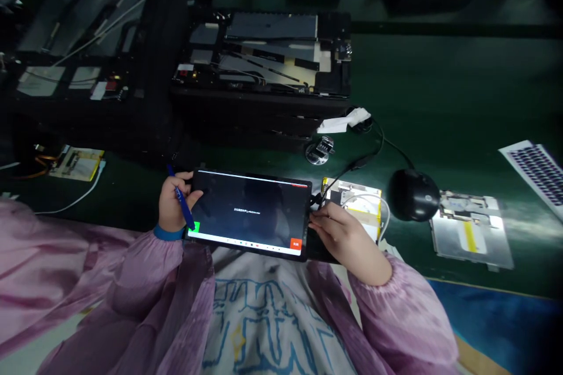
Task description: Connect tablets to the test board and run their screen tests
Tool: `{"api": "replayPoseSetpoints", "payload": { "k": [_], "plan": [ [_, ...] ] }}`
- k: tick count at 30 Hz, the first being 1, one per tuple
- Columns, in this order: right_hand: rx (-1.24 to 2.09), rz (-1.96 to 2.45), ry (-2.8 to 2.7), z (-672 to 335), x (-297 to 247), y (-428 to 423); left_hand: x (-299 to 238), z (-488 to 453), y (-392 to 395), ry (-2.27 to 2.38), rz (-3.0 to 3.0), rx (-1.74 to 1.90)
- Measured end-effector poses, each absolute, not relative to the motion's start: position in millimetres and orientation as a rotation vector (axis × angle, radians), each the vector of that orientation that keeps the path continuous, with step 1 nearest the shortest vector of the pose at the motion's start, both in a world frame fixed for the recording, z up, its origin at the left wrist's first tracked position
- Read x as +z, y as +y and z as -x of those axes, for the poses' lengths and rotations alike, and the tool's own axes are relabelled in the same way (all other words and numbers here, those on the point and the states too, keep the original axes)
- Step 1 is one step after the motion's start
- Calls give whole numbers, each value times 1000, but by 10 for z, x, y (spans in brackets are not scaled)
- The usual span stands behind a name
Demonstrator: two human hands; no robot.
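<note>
A tablet with a lit dark screen is held between my hands, close to my body. On the screen are a line of small text, a green patch at lower left and a red button at lower right. My left hand grips the tablet's left edge, with a blue pen also held between the fingers. At the right edge, the closed fingers of my right hand pinch the tablet's side. Just above them, a black cable meets that edge; its plug is partly hidden.
Behind the tablet, stacked black trays carry opened device parts. To the right are a board with a yellow-edged battery, a round black device, a metal plate and a label sheet. Another person's pink sleeve is at left.
</note>
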State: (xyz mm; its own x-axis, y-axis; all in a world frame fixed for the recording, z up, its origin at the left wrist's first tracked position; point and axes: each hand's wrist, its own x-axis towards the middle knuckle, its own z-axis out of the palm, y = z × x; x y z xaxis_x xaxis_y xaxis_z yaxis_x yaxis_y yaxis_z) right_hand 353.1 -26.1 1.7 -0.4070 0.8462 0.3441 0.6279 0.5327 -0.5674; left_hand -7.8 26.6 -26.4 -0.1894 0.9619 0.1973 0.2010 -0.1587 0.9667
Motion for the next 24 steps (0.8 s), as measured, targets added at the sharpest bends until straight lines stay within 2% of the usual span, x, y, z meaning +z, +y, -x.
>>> {"api": "replayPoseSetpoints", "payload": {
  "k": [24],
  "plan": [
    [455,1210,-2294,-3524,70,-187,-153,42,281,1407,-1372,1341]
  ]
}}
